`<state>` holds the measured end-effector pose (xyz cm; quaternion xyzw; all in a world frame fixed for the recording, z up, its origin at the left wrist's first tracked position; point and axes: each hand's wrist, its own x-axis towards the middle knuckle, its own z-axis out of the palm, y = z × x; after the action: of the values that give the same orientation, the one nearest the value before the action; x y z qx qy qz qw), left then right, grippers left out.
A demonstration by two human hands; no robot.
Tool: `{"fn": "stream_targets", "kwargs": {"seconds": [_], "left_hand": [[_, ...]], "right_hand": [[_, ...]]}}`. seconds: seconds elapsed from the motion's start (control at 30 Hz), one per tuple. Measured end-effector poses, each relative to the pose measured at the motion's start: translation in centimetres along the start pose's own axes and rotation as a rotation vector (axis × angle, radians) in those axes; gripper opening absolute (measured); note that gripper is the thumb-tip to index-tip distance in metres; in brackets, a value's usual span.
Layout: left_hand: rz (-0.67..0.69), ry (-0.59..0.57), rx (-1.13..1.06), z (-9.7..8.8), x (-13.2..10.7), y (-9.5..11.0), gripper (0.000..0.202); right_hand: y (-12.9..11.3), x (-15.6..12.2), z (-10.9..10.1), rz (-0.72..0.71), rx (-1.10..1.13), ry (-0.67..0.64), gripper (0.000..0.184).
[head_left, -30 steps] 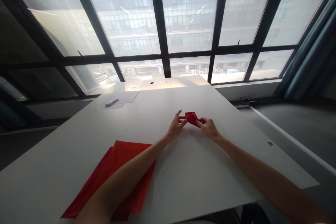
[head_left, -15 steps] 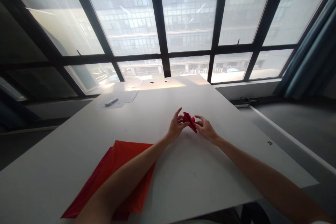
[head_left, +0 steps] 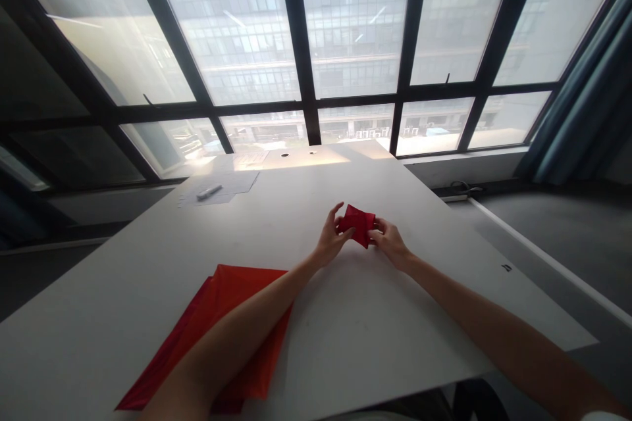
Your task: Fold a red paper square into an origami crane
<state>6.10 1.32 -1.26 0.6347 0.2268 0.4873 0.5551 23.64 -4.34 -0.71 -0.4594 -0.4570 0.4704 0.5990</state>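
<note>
A small piece of folded red paper (head_left: 356, 223) is held up between my two hands above the white table. My left hand (head_left: 332, 235) pinches its left side, thumb in front and index finger raised. On the other side, my right hand (head_left: 389, 242) grips the right edge with thumb and fingers. The paper faces me as a spread, angular shape with pointed corners; its back is hidden. Beneath my left forearm lie large orange-red and dark red sheets (head_left: 247, 286), partly covered by the arm.
The white table (head_left: 375, 335) reaches toward tall windows. Far left on it are white papers (head_left: 244, 182) with a whitish marker-like object (head_left: 209, 192) on top. A small black mark (head_left: 506, 268) shows near the right edge. Blue curtains (head_left: 567, 112) hang at right.
The red paper has gone from a narrow, creased form to a wider, flatter face turned toward me. My right fingers have shifted slightly along its edge; my left hand has barely moved.
</note>
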Motion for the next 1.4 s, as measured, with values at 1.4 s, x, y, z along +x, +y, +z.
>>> {"fn": "stream_targets", "kwargs": {"seconds": [1.4], "left_hand": [[-0.126,0.075,0.154,0.8,-0.1,0.3,0.04]], "right_hand": [[0.4,1.6,-2.3,0.121,0.045,0.087,0.027]]}}
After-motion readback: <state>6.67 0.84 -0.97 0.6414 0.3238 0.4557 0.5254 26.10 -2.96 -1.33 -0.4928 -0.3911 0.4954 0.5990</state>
